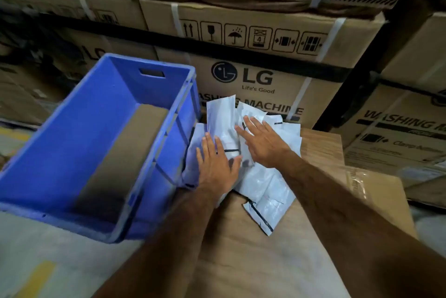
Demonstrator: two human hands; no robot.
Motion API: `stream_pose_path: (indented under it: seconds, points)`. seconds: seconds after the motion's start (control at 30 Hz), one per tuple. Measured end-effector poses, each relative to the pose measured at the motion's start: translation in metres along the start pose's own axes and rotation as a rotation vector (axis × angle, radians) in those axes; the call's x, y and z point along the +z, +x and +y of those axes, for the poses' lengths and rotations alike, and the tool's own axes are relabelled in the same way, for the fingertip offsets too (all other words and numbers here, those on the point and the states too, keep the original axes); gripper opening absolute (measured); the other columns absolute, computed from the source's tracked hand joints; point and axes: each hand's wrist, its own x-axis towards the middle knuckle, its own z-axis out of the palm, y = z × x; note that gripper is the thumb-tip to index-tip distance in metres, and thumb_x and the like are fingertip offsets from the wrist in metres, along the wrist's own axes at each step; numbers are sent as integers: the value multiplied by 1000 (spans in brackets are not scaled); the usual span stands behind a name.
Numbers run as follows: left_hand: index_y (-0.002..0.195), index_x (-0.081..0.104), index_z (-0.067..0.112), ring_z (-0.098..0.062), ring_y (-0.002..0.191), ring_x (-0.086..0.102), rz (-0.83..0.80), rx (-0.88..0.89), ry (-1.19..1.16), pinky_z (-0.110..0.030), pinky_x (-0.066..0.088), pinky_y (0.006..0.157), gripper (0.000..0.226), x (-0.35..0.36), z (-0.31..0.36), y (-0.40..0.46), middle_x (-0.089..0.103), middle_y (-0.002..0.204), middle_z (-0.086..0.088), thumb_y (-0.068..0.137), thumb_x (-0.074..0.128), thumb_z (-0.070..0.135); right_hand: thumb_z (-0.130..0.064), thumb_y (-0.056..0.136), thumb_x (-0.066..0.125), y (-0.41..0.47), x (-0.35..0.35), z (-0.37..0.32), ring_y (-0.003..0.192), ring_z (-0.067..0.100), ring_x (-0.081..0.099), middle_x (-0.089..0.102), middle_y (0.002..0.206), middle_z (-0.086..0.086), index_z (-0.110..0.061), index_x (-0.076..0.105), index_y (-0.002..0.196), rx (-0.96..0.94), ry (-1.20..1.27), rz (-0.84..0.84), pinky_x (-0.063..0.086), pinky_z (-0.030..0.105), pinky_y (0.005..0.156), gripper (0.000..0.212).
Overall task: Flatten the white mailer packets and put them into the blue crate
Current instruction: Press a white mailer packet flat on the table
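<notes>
While both forearms reach in from the near edge, a brown carton (pixel 253 244) carries the pile of white packets (pixel 263 184), 1 of them jutting toward the near side. Left hand (pixel 216 162) lies flat, fingers straight, pressing the pile's left part; right hand (pixel 261 142) presses likewise, fingers spread, a little farther. Just left of the pile stands the blue crate (pixel 72 143), touching it, with only a cardboard sheet (pixel 123 157) inside. Farther back rise stacked LG boxes (pixel 255 80).

The brown cardboard box top (pixel 277 261) carries a loose pile of white plastic mailer packets (pixel 265 184); the blue plastic crate (pixel 72 153) stands just beside it.
</notes>
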Motion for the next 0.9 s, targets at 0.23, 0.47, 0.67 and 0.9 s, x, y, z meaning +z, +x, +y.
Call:
stream_pose_path:
  seconds: [0.23, 0.47, 0.67, 0.9]
  points:
    - [159, 2, -1, -37, 155, 11, -170, -180, -54, -53, 13, 123, 81, 11, 11, 31, 5, 167, -24, 101, 38, 43, -24, 108, 34, 45, -9, 21, 157, 29, 0, -1, 170, 13, -27, 12, 163, -80, -110, -90, 5, 46, 127, 59]
    - [159, 3, -2, -32, 154, 19, -222, -180, -18, -37, 31, 118, 69, 19, 0, 34, 13, 166, -25, 104, 39, 19, -21, 106, 36, 67, 8, 6, 157, 32, 8, 7, 169, 16, -25, 22, 162, -158, -65, -65, 6, 48, 126, 58]
    - [154, 31, -5, -29, 146, 39, -5, 13, -8, -37, 44, 113, 61, 13, -27, 5, 37, 158, -23, 95, 39, 12, -19, 98, 42, 63, 9, -2, 157, 30, 4, 6, 169, 16, -24, 19, 162, -163, -156, -30, -2, 48, 126, 69]
    - [152, 39, -2, -30, 146, 40, 68, 281, 169, -43, 28, 121, 64, -7, -35, -56, 40, 158, -18, 90, 35, 13, -11, 89, 55, -17, 21, -13, 148, 33, 35, 41, 158, 15, -19, 45, 152, -120, -142, 147, 9, 53, 125, 64]
